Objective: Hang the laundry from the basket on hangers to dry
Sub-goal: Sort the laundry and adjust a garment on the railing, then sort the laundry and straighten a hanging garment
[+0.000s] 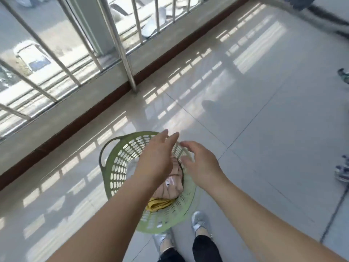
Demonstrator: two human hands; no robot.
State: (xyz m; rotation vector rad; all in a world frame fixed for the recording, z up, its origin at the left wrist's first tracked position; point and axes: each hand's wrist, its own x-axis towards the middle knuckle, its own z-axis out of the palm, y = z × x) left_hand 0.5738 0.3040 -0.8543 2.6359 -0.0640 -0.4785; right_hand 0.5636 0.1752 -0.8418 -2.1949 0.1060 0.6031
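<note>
A round green laundry basket (117, 167) with a perforated wall stands on the tiled floor just in front of my feet. Inside it lie a beige striped garment (174, 186) and, below that, a yellow cloth (157, 204). My left hand (156, 157) hovers over the basket's opening with straight fingers and holds nothing. My right hand (200, 163) is beside it above the basket's right rim, fingers loosely spread and empty. No hanger is in view.
A metal railing (124, 53) on a low ledge with a brown skirting runs along the left and back. Shoes (342, 171) lie at the right edge of the floor. A dark blurred shape (321, 17) crosses the top right corner.
</note>
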